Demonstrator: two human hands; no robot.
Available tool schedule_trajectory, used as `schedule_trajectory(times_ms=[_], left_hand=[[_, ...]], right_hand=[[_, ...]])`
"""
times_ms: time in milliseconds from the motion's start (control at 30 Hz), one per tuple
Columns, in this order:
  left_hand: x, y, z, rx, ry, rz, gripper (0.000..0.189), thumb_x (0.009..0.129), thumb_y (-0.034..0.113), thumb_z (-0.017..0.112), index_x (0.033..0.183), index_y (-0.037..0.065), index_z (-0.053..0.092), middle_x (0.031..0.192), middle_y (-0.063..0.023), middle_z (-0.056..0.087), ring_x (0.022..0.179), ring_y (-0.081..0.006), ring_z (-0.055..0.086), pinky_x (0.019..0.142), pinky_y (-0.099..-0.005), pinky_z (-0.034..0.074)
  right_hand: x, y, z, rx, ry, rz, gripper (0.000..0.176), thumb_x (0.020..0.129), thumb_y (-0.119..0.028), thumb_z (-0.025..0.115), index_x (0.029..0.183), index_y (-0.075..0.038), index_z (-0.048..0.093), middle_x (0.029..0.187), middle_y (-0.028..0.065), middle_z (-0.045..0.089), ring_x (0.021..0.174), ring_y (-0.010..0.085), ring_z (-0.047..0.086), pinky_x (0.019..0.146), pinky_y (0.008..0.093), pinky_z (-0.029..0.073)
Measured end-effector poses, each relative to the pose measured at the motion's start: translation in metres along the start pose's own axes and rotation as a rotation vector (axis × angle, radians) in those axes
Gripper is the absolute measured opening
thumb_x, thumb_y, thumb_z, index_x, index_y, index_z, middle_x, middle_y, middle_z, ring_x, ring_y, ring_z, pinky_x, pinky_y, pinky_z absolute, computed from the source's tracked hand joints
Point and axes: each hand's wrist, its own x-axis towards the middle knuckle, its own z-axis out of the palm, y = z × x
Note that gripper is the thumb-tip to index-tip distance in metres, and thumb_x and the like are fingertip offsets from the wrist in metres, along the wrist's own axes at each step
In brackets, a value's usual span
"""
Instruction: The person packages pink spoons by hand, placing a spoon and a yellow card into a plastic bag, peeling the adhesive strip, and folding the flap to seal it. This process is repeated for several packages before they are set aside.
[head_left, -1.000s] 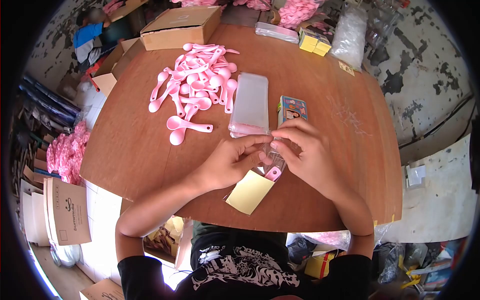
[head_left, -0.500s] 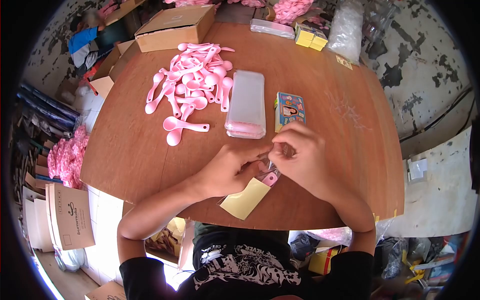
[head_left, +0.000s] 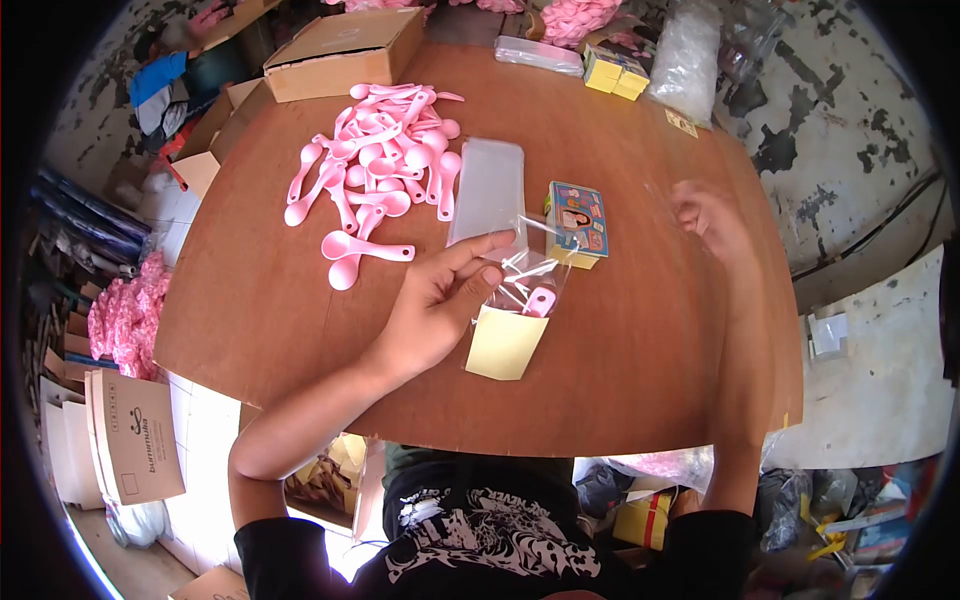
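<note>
My left hand (head_left: pixel 440 300) pinches a clear plastic bag (head_left: pixel 555 265) between thumb and fingers, above the table's near middle. Inside the bag are a yellow card (head_left: pixel 507 343) and a pink spoon, whose handle end (head_left: pixel 541 301) shows above the card. My right hand (head_left: pixel 708 222) is off to the right, blurred, its fingers curled; whether it holds anything is unclear. Behind the bag lie a stack of clear bags (head_left: pixel 490 180) and a stack of blue printed cards (head_left: pixel 577 217). A pile of pink spoons (head_left: pixel 385 150) is at the left.
Brown table (head_left: pixel 260 330) under everything. At its far edge stand a cardboard box (head_left: pixel 345 55), yellow card stacks (head_left: pixel 615 72) and a plastic roll (head_left: pixel 685 60). An open box (head_left: pixel 350 480) with yellow cards is below the near edge. Another person (head_left: pixel 165 95) is at the far left.
My right hand has left the bag and moved right and away from me. My left hand still holds the bag, which has shifted slightly up and right and is more upright.
</note>
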Motion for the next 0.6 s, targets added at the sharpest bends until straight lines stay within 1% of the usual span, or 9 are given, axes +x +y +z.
schedule_trajectory(times_ms=[33, 100, 133, 200, 233, 300, 400, 467, 600], left_hand=[[0.001, -0.001, 0.0, -0.002, 0.003, -0.008, 0.035, 0.101, 0.005, 0.048, 0.135, -0.005, 0.048, 0.102, -0.0107, 0.07, 0.092, -0.0109, 0.064, 0.079, -0.0247, 0.05], [0.004, 0.002, -0.002, 0.023, -0.014, -0.027, 0.035, 0.101, 0.005, 0.048, 0.135, -0.005, 0.048, 0.103, -0.0108, 0.069, 0.092, -0.0115, 0.065, 0.079, -0.0249, 0.051], [0.004, 0.001, -0.003, 0.043, -0.015, -0.048, 0.035, 0.101, 0.005, 0.047, 0.135, -0.005, 0.047, 0.104, -0.0109, 0.069, 0.092, -0.012, 0.065, 0.08, -0.0252, 0.051], [0.002, -0.003, -0.004, 0.059, -0.003, -0.084, 0.035, 0.101, 0.005, 0.046, 0.135, -0.005, 0.046, 0.105, -0.0111, 0.068, 0.092, -0.0126, 0.066, 0.081, -0.0254, 0.052], [0.003, -0.007, -0.003, 0.01, 0.001, -0.076, 0.036, 0.102, 0.01, 0.049, 0.136, -0.001, 0.048, 0.095, -0.0034, 0.064, 0.082, -0.0068, 0.058, 0.07, -0.022, 0.044], [0.007, -0.009, -0.002, -0.034, 0.005, -0.058, 0.037, 0.102, 0.016, 0.052, 0.136, 0.003, 0.05, 0.084, 0.0043, 0.061, 0.071, -0.001, 0.05, 0.059, -0.0185, 0.037], [0.006, -0.009, -0.001, -0.059, 0.023, -0.081, 0.037, 0.102, 0.016, 0.052, 0.137, 0.003, 0.05, 0.084, 0.0044, 0.059, 0.072, -0.0013, 0.052, 0.06, -0.0188, 0.038], [0.005, -0.005, -0.002, -0.077, 0.004, -0.091, 0.035, 0.102, 0.006, 0.046, 0.135, -0.004, 0.046, 0.108, -0.0122, 0.068, 0.096, -0.0147, 0.065, 0.083, -0.0283, 0.053], [0.005, 0.0, -0.005, 0.001, 0.01, -0.117, 0.036, 0.101, 0.008, 0.049, 0.135, -0.005, 0.046, 0.107, -0.0125, 0.068, 0.097, -0.015, 0.065, 0.084, -0.0278, 0.053]], right_hand=[[0.002, 0.025, -0.005, 0.001, 0.007, 0.005, 0.014, 0.084, -0.009, 0.061, 0.095, -0.006, 0.069, 0.077, 0.0054, 0.066, 0.062, 0.0199, 0.06, 0.065, 0.0339, 0.051], [0.004, 0.052, 0.0, -1.165, 0.809, -0.471, 0.019, 0.084, -0.009, 0.061, 0.101, -0.007, 0.071, 0.077, 0.0042, 0.068, 0.061, 0.0188, 0.06, 0.063, 0.0354, 0.051], [0.006, 0.052, 0.004, -0.988, 0.904, -0.476, 0.022, 0.084, -0.007, 0.06, 0.104, -0.007, 0.07, 0.08, 0.0058, 0.069, 0.061, 0.0136, 0.06, 0.061, 0.0302, 0.05], [-0.014, 0.033, 0.037, -0.856, 0.812, -0.55, 0.02, 0.086, -0.008, 0.061, 0.104, -0.006, 0.07, 0.08, 0.0045, 0.069, 0.061, 0.0106, 0.059, 0.06, 0.0272, 0.049], [-0.031, 0.024, 0.062, -0.714, 0.748, -0.609, 0.019, 0.087, -0.009, 0.063, 0.103, -0.006, 0.07, 0.081, 0.0033, 0.068, 0.06, 0.0075, 0.057, 0.058, 0.0242, 0.047], [-0.042, 0.025, 0.089, -0.512, 0.298, -0.659, 0.017, 0.09, -0.013, 0.065, 0.104, -0.006, 0.07, 0.083, -0.0001, 0.068, 0.063, 0.0051, 0.056, 0.057, 0.0219, 0.045], [-0.087, 0.001, 0.148, -0.25, -0.165, -0.115, 0.02, 0.091, -0.018, 0.068, 0.106, -0.005, 0.068, 0.086, -0.0006, 0.067, 0.069, 0.0047, 0.058, 0.06, 0.0202, 0.047], [-0.091, 0.016, 0.164, -0.115, -0.291, -0.05, 0.023, 0.091, -0.019, 0.069, 0.107, -0.002, 0.067, 0.086, 0.0017, 0.067, 0.071, 0.0058, 0.059, 0.063, 0.0205, 0.049], [-0.097, 0.028, 0.186, -0.024, -0.294, -0.088, 0.024, 0.091, -0.019, 0.069, 0.101, 0.002, 0.067, 0.083, 0.0039, 0.068, 0.07, 0.0075, 0.061, 0.063, 0.0227, 0.05]])
